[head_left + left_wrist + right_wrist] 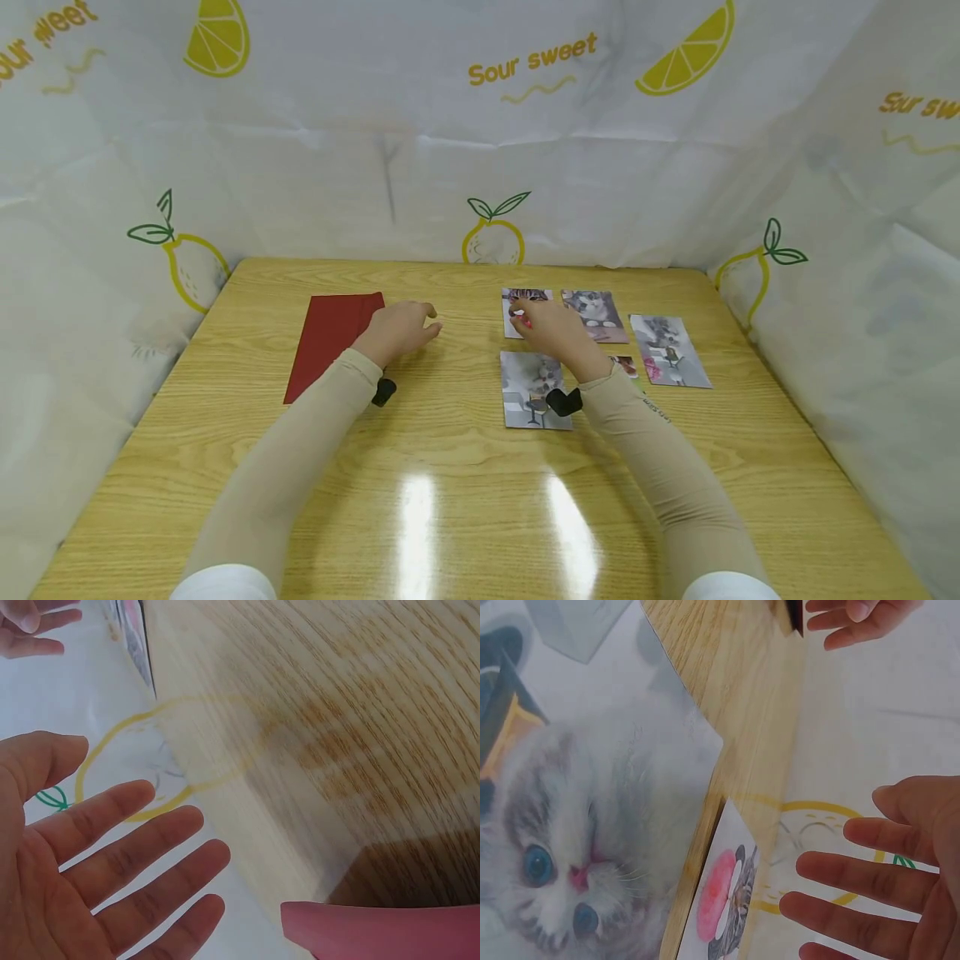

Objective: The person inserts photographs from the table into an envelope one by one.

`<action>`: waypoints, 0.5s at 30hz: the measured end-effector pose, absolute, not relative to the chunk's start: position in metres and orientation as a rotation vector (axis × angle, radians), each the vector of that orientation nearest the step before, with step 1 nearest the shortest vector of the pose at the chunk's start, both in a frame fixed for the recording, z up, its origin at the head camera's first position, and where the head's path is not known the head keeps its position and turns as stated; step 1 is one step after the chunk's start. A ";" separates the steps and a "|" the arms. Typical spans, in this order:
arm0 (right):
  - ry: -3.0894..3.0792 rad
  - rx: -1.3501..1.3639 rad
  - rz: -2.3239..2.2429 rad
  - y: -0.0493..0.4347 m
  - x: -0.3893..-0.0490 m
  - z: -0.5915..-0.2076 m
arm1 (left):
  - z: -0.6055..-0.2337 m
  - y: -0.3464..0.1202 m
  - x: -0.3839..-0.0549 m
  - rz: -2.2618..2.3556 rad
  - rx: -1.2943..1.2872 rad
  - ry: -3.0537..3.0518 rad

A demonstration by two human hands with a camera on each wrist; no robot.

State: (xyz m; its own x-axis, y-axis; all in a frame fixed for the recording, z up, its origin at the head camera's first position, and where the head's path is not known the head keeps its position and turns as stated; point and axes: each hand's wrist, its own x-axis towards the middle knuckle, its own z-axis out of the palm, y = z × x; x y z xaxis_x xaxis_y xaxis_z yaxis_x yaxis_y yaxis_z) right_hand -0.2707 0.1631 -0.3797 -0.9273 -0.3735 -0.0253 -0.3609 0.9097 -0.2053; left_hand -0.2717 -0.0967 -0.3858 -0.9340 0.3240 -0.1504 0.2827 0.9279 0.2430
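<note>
My left hand (397,329) hovers by the right edge of a flat red paper piece (326,333), its fingers spread with nothing in them. The red edge (382,930) also shows low in the left wrist view. Over the cat picture cards is my right hand (553,327), fingers extended (862,874) and apart from the cards. Beneath it lies a card with a tabby cat and pink patch (512,328). Nearer me is a grey-white kitten card (525,375). Another cat card (600,310) lies behind the right hand. My right forearm partly hides a further card (626,364).
One more picture card (671,354) lies farther right on the wooden table (450,467). White cloth with lemon prints (360,183) stands around the back and sides. A black device (565,402) is at the right wrist, another (384,392) at the left.
</note>
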 end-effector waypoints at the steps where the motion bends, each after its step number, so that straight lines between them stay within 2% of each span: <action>1: 3.004 -0.579 -0.309 0.163 -0.270 -0.380 | -0.386 -0.097 -0.272 0.322 0.462 2.899; 15: 3.001 -0.597 -0.329 0.167 -0.271 -0.380 | -0.387 -0.099 -0.272 0.319 0.458 2.901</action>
